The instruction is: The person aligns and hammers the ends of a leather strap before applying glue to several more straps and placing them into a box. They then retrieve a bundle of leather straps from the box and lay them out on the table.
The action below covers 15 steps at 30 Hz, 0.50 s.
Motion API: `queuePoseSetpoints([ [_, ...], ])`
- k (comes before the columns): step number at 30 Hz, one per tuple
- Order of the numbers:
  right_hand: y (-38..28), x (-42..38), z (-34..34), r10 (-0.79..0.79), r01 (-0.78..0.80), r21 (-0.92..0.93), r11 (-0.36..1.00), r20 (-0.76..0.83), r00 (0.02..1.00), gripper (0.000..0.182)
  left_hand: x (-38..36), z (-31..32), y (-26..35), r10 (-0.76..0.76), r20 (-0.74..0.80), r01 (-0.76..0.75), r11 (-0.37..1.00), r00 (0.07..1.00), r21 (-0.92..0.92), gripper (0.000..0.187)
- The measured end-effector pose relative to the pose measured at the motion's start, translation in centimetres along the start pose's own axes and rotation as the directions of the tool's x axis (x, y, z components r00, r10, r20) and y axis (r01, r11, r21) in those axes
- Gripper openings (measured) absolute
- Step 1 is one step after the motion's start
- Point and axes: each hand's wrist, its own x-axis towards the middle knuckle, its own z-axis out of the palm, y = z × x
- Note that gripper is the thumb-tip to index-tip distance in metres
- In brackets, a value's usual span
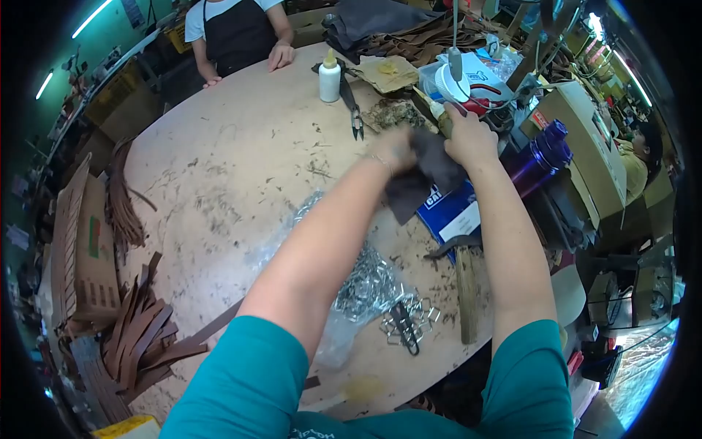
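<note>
My left hand is smeared by motion at the near-left side of a dark grey cloth or soft leather piece, so its fingers do not show clearly. The dark piece hangs between both hands, and part of it lies over a blue packet. My right hand is closed around a small yellowish bottle-like thing with a pale tip, mostly hidden by the fingers. Close by on the table are a clump of brownish scraps and pliers.
The round table bears a white glue bottle, a plastic bag of metal buckles, loose buckles, a wooden stick and brown strips. A purple bottle stands right. Across sits a person.
</note>
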Motion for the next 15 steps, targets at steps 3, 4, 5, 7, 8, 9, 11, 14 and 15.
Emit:
queuePoseSetpoints([
  [3,0.3,1.0,1.0,0.001,-0.001,0.008,1.000,0.026,1.000,0.059,-2.9,3.4,0.6,0.195,0.261,-0.246,0.953,0.945,0.179,0.026],
  [4,0.6,0.9,1.5,0.003,-0.004,0.006,1.000,0.037,0.999,0.059,-2.5,3.4,0.4,0.193,0.271,-0.245,0.954,0.943,0.172,0.026],
  [5,0.9,0.8,2.0,0.003,-0.003,-0.004,1.000,0.034,0.999,0.058,-1.9,1.9,0.6,0.193,0.305,-0.227,0.971,0.933,0.078,0.022],
  [7,0.9,0.5,2.9,-0.004,0.004,-0.010,1.000,0.032,0.999,0.058,-0.4,0.1,0.7,0.104,0.007,-0.104,0.994,0.995,-0.040,0.015],
  [8,0.9,0.4,3.3,-0.004,0.005,-0.008,1.000,0.038,0.999,0.055,0.8,0.1,0.1,0.072,-0.297,-0.127,0.977,0.952,-0.170,0.018],
  [9,1.1,0.3,3.6,-0.002,0.002,-0.009,1.000,0.040,0.999,0.053,1.3,-1.0,0.3,0.055,-0.390,-0.083,0.995,0.919,-0.055,0.024],
  [11,0.5,-0.1,4.4,-0.012,0.012,-0.016,1.000,0.033,0.999,0.050,2.9,0.2,-0.8,0.054,-0.391,-0.049,0.999,0.919,0.023,0.040],
  [14,-0.3,-0.8,5.2,-0.078,0.078,-0.031,0.996,-0.006,0.997,0.042,4.4,3.8,-4.4,0.132,-0.378,-0.080,0.985,0.916,0.150,0.066],
  [15,-0.2,-1.3,5.4,-0.102,0.101,-0.028,0.994,-0.027,0.994,0.042,4.3,4.1,-4.5,0.137,-0.374,-0.088,0.986,0.917,0.145,0.066],
])
